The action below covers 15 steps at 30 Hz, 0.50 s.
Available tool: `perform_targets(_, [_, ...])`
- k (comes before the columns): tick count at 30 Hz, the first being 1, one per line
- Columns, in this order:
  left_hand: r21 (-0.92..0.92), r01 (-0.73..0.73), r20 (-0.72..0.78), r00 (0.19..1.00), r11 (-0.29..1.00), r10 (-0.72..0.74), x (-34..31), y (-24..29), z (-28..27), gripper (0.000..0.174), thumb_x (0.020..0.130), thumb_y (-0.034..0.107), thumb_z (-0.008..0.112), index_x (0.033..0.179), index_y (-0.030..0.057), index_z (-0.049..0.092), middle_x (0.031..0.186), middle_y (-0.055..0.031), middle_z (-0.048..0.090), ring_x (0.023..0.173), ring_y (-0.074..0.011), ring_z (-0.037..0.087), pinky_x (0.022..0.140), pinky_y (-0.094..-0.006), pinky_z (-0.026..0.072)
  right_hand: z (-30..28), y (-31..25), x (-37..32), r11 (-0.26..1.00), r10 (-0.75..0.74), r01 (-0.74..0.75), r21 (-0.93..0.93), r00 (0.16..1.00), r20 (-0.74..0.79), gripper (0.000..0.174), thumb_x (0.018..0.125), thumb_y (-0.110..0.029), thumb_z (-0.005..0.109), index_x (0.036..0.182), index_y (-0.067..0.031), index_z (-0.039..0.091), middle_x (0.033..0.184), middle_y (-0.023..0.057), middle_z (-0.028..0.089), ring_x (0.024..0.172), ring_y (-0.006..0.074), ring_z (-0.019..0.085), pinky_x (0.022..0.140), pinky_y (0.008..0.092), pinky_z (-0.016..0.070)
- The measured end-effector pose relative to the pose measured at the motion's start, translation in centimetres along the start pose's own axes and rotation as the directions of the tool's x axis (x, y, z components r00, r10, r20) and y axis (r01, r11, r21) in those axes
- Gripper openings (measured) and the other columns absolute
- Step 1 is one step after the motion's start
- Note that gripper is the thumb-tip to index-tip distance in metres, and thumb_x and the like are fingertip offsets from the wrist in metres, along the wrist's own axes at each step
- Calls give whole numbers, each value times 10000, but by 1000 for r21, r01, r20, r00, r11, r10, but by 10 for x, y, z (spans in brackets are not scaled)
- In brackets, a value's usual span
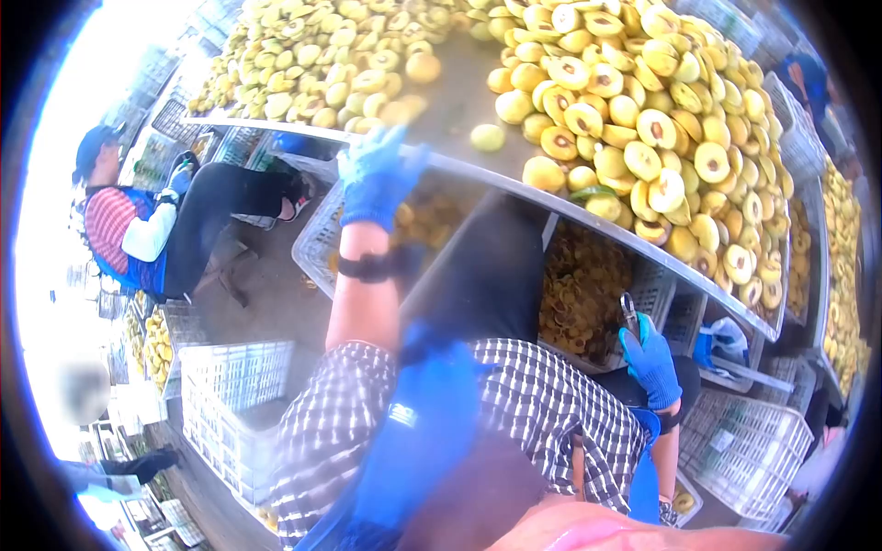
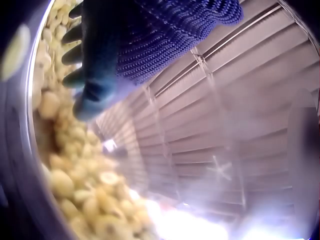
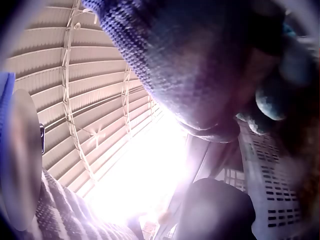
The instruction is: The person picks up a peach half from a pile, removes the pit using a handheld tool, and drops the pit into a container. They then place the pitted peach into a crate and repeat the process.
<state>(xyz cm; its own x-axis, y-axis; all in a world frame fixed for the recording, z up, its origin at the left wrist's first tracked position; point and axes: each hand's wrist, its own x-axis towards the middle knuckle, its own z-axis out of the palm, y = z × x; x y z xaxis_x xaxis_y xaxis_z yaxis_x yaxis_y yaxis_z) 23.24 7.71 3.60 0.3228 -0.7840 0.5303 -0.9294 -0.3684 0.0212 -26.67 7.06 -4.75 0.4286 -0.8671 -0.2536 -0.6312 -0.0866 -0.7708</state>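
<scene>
My left hand (image 1: 378, 174), in a blue glove, is at the near edge of a metal-rimmed table (image 1: 450, 167) heaped with yellow peaches. Its fingers are extended and apart; a blurred peach (image 1: 404, 110) lies just beyond the fingertips. In the left wrist view the gloved fingers (image 2: 90, 95) reach over pale yellow fruit (image 2: 62, 184). Low at the right, my right hand (image 1: 650, 358) grips a small hand tool (image 1: 629, 310) with a shiny metal part; its exact kind is unclear. The right wrist view shows that glove (image 3: 185, 65) close up, the tool hidden.
Halved peaches (image 1: 657, 129) with reddish-brown centres pile up at the table's right. Beneath stands a crate of brownish pieces (image 1: 583, 285). White plastic crates (image 1: 234, 404) stand left, others (image 1: 749, 450) right. A seated person (image 1: 129, 216) works at the left.
</scene>
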Motion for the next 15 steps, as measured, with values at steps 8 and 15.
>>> perform_targets(8, [225, 72, 489, 854, 972, -176, 103, -29, 108, 746, 828, 439, 685, 1496, 236, 423, 1523, -149, 427, 1321, -396, 504, 1059, -573, 418, 4, -25, 14, 987, -70, 70, -145, 998, 5, 377, 938, -291, 617, 1209, -34, 566, 838, 267, 642, 796, 441, 640, 681, 485, 490])
perform_targets(15, [-153, 33, 556, 829, 988, 58, 134, -36, 155, 586, 836, 371, 657, 1375, 167, 546, 1321, -171, 604, 1242, -349, 571, 1056, -448, 444, 13, -28, 4, 994, 98, -92, -61, 989, 111, 331, 934, -290, 608, 1148, -39, 576, 773, 222, 645, 715, 360, 685, 652, 442, 511])
